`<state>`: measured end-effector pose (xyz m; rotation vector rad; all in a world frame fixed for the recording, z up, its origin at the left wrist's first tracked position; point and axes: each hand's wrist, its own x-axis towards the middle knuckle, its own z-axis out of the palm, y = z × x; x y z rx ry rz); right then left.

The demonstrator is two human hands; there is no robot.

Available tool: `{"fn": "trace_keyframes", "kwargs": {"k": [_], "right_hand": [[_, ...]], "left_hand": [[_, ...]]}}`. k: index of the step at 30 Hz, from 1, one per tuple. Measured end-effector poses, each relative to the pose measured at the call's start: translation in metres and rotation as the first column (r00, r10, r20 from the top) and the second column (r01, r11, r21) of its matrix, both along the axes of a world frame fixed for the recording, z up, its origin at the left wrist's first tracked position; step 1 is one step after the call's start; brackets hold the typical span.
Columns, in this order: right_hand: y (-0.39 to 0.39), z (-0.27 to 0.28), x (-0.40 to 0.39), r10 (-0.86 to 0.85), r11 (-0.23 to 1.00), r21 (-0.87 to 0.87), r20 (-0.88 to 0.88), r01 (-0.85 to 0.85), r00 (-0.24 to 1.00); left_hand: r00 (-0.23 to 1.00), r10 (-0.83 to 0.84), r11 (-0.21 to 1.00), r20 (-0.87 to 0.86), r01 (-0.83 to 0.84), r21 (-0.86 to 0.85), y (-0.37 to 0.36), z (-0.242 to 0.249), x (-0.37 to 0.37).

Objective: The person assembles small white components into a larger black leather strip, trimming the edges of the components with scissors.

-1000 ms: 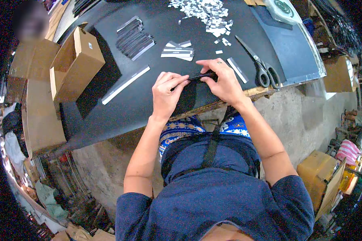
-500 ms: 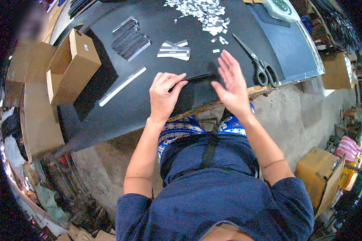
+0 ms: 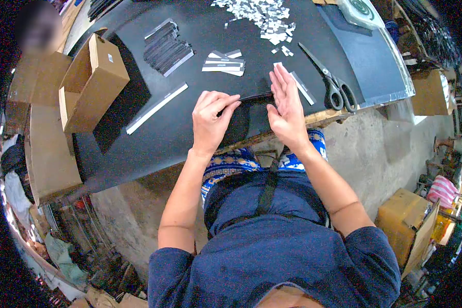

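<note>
Over the table's near side, my left hand (image 3: 209,120) pinches one end of a thin black strip (image 3: 256,96) between thumb and fingertips. The strip runs rightward, seen nearly edge-on. My right hand (image 3: 286,109) is held flat at its other end, fingers straight and thumb apart, and hides that end. Just right of those fingers lies a black-and-white label strip (image 3: 304,89). Beyond the hands is a small fanned pile of white-and-dark label strips (image 3: 224,64). A single long strip (image 3: 156,109) rests to the left of my left hand.
Black-handled scissors (image 3: 329,82) lie on the dark table (image 3: 179,149) at right. Small white scraps (image 3: 264,20) are heaped at the back, with a bundle of dark strips (image 3: 168,49) left of them. An open cardboard box (image 3: 105,77) stands on the left.
My right hand has moved left toward my left hand, up to the strip's end. The label strip on its right now shows. My left hand keeps its pinch, nearly still.
</note>
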<state>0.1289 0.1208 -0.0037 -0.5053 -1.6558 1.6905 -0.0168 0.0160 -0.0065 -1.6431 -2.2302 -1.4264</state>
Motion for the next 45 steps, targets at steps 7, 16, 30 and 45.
{"fn": "trace_keyframes", "kwargs": {"k": [7, 16, 30, 45], "right_hand": [[0.016, 0.007, 0.001, -0.283, 0.791, 0.600, 0.176, 0.125, 0.943], [0.033, -0.001, -0.008, -0.181, 0.660, 0.751, 0.158, 0.001, 0.971], [0.039, 0.006, 0.001, -0.249, 0.633, 0.774, 0.185, 0.015, 0.951], [0.066, 0.015, 0.054, -0.563, 0.692, 0.722, 0.545, -0.006, 0.621]], "left_hand": [[1.000, 0.001, 1.000, 0.001, -0.001, -0.011, -0.001, 0.001, -0.001], [1.000, 0.012, 1.000, 0.007, -0.012, -0.008, -0.001, 0.002, -0.001], [0.998, 0.022, 1.000, 0.053, -0.021, -0.009, -0.005, 0.005, 0.002], [0.997, 0.034, 0.999, 0.065, -0.033, -0.006, -0.005, 0.003, 0.000]]}}
